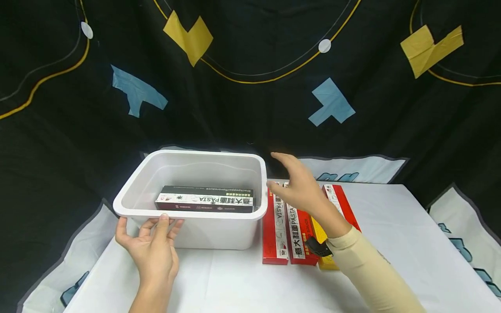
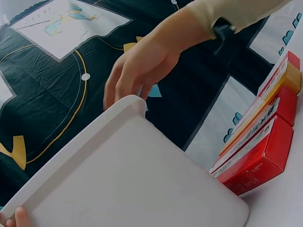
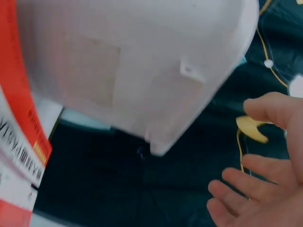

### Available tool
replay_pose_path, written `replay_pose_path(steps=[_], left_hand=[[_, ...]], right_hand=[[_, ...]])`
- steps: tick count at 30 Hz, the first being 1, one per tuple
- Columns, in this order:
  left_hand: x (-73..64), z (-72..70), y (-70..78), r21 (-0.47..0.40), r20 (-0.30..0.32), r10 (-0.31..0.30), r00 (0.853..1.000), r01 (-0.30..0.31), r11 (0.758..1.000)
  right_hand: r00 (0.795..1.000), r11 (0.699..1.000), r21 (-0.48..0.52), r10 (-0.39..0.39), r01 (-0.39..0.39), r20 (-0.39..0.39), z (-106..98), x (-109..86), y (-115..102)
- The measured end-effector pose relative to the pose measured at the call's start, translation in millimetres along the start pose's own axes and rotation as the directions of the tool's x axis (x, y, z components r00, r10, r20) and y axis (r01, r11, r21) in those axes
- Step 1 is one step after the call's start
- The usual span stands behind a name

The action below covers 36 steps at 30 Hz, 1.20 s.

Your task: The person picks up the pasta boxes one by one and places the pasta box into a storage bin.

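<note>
We see white bin (image 1: 217,232) just left of red boxes (image 1: 268,248). Left grip (image 1: 151,250) pinches its rim; right grip (image 1: 300,184) released, fingers spread. Dark pasta box (image 1: 205,200) inside looks light; we judge bin stiff, smooth, maybe slippery: hold under 2 end rims.

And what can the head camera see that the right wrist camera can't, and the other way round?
Only the head view shows the dark pasta box inside the white tub, plus the left grip at the near rim.
Only the right wrist view shows a small tab-like bump on the tub's outside.
Both show the tub, red boxes, the right grip and the black cloth.
</note>
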<state>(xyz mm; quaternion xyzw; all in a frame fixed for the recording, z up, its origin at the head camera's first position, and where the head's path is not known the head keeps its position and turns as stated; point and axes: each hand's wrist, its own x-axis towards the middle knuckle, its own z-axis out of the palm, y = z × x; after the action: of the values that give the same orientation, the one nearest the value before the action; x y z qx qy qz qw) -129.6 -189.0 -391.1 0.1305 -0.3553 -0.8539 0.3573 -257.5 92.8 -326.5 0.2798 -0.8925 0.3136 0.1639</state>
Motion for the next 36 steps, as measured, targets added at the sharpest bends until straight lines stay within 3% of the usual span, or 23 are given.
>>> replay_pose_path(steps=[7, 12, 18, 27, 31, 36], left_hand=[[0.0, 0.4, -0.7, -0.024, 0.006, 0.004, 1.0, -0.004, 1.0], [-0.1, 0.3, -1.1, -0.036, 0.001, 0.009, 1.0, -0.009, 0.999], [0.4, 1.0, -0.1, -0.011, 0.002, 0.004, 1.0, -0.004, 1.0], [0.0, 1.1, 0.0, -0.026, -0.001, 0.002, 1.0, -0.002, 1.0], [-0.2, 1.1, 0.0, -0.026, 0.0, -0.001, 1.0, 0.001, 1.0], [0.0, 1.3, -0.2, -0.024, 0.003, 0.0, 1.0, 0.0, 1.0]], right_hand=[[0.979, 0.996, -0.043, 0.065, -0.075, -0.194, -26.5, -35.0, 22.3], [0.959, 0.982, -0.053, 0.162, -0.179, -0.232, -40.3, -60.4, 38.7], [0.937, 0.951, -0.087, 0.275, -0.298, -0.215, -48.9, -92.3, 56.3], [0.872, 0.854, -0.183, 0.461, -0.486, -0.163, -57.5, -136.8, 85.5], [0.848, 0.823, -0.206, 0.509, -0.529, -0.144, -54.4, -153.2, 98.0], [0.844, 0.813, -0.23, 0.526, -0.534, -0.102, -48.0, -170.5, 110.1]])
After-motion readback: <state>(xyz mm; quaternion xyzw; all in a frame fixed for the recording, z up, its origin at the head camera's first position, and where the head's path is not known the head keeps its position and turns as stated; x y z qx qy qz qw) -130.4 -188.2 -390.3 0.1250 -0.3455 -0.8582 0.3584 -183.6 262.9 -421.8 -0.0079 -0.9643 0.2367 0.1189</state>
